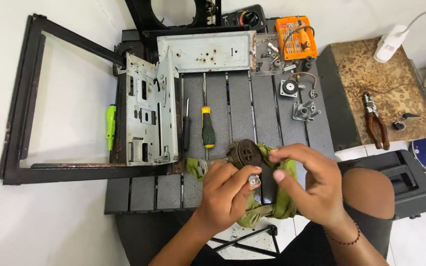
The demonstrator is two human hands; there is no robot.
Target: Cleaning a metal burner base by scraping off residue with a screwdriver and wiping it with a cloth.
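My left hand (225, 194) grips a small rusty motor-like part (244, 152) with a round brown end and a shiny metal stub, resting on a green cloth (272, 207). My right hand (311, 180) curls over the same part and the cloth from the right, with its fingertips pinched at the part's top edge. Both hands hover at the near edge of a dark slatted metal table (237, 108).
On the table lie a yellow-handled screwdriver (207, 129), a slim black screwdriver (186, 129), a grey metal chassis (150, 116), a flat grey plate (205, 50) and small fittings (305, 111). A green screwdriver (110, 125), an orange bit set (296, 37), pliers (375, 123) and a black frame (20, 103) surround it.
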